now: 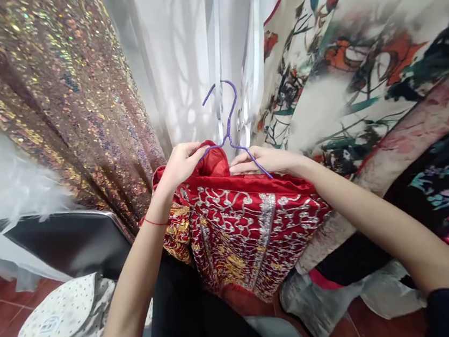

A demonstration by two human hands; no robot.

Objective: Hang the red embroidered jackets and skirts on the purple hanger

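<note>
Hanging all around are a sparkly brown sequin dress (58, 101), white curtains (180, 60) and flowery cloth (357, 56). Both the left hand (179, 165) and the right hand (266, 159) pinch a shiny red dress with bumpy silver and gold stitching (243, 231). A thin purple wire hanger (228, 127) pokes up between the closed fingers.

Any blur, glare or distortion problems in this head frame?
Head view: the red embroidered garment, purple hanger and both hands, left hand and right hand, are sharp; the floral fabric at upper right is smeared; the white curtain is backlit and washed out; edges bend wide-angle.
</note>
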